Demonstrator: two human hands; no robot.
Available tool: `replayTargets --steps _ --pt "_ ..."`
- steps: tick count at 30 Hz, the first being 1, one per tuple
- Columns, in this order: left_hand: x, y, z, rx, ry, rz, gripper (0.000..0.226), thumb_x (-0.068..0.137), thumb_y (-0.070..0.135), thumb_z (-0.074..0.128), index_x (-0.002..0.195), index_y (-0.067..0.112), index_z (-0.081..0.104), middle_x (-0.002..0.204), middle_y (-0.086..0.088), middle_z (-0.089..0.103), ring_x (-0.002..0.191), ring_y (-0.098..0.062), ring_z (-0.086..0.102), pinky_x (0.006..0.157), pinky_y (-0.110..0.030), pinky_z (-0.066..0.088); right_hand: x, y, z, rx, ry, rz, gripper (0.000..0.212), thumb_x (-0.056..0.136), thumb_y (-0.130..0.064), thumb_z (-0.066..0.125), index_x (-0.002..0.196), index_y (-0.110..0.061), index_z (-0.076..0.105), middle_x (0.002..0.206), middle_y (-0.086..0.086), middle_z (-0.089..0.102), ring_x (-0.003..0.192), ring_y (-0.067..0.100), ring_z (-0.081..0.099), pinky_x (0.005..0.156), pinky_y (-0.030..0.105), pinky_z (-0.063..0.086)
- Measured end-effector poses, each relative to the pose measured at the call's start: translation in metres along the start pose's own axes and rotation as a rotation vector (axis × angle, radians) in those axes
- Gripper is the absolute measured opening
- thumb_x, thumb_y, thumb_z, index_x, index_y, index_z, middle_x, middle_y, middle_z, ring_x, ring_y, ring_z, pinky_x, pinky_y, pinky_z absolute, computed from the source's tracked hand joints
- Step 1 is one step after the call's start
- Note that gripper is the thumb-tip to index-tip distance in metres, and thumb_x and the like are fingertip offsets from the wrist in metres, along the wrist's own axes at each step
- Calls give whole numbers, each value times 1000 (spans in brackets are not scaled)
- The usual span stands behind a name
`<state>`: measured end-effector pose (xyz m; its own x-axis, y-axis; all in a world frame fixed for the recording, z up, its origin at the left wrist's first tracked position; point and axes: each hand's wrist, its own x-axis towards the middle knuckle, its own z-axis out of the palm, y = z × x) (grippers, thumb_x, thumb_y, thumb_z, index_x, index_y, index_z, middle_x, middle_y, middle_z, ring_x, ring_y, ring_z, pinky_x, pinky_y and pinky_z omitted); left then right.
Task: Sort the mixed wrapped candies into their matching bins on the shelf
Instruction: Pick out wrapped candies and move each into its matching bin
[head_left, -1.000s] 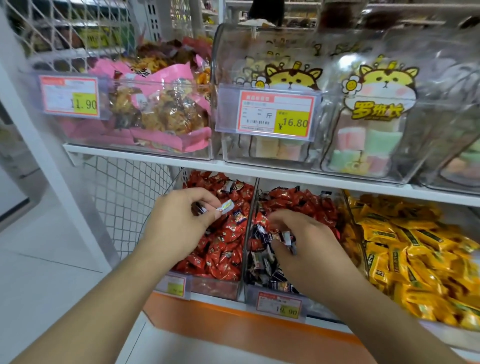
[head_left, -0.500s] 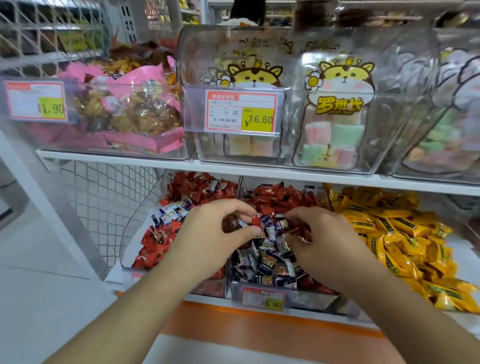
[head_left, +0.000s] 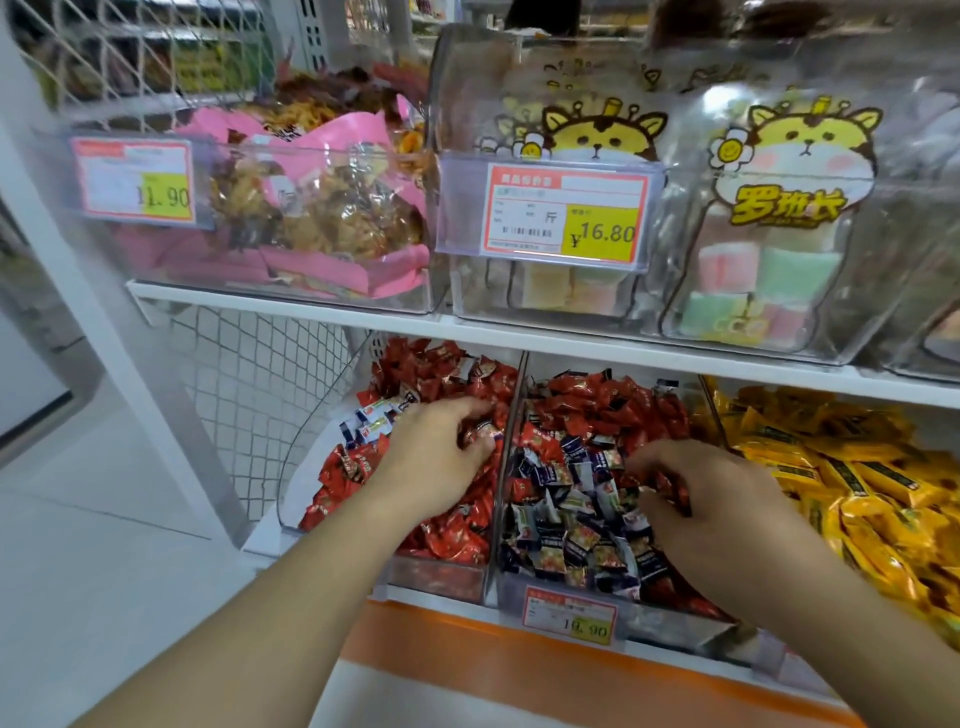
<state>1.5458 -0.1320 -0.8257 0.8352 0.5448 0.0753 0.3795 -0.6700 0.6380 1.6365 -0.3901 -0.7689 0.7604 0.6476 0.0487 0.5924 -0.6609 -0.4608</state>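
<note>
Head view: red candies (head_left: 480, 434) were pinched by the left hand (head_left: 434, 457), others by the right hand (head_left: 691, 493), and could be misdropped across the divider (head_left: 506, 452).

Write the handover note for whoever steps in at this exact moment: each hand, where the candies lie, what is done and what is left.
Left hand: over the left bin, grip pinching a wrapped candy.
Right hand: in the middle bin, fingers curled on red candies.
Left bin: mostly red, with a cluster of dark blue candies at its back left.
Middle bin: dark blue in front, red candies piled behind.
Yellow candies look unmixed.
Done: nothing can be confirmed. Left: both bins remain mixed.
</note>
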Motion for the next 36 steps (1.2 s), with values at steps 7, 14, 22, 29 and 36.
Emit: replayTargets --steps 7,14,22,29,36 --pt "4 0 10 107 126 62 28 92 36 75 120 37 72 111 15 73 118 -17 59 111 -45 41 5 -3 10 -36 -19 -20 33 101 -26 61 132 -36 59 140 -14 57 103 0 46 77 10 36" --pt "-9 13 -21 -157 259 58 20 93 37 75 112 32 73 99 23 70 93 10 62 76 2 42 2 -11 7 -4 -34 -8 33 101 -26 61 133 -34 59 138 -12 57 105 7 54 81 15 39" --pt "-64 71 -35 -19 -53 306 40 92 57 67 129 43 63 132 31 55 128 8 42 115 -32 38 1 -12 5 -4 -4 3 33 98 -23 65 130 -32 61 136 -10 59 111 7 52 86 17 38" --pt "-53 31 -66 19 85 204 43 96 51 64 136 38 58 136 22 52 129 -1 45 111 -26 38 -3 -28 5 -9 -4 -33 40 99 -25 65 137 -35 56 141 -14 57 113 4 58 87 13 40" --pt "-43 -65 -104 180 49 -62 81 98 51 60 164 27 20 166 0 27 152 -21 27 120 -31 24 13 -89 30 40 13 -286 46 101 -31 63 144 -38 51 139 -26 53 129 -7 46 97 -2 25"
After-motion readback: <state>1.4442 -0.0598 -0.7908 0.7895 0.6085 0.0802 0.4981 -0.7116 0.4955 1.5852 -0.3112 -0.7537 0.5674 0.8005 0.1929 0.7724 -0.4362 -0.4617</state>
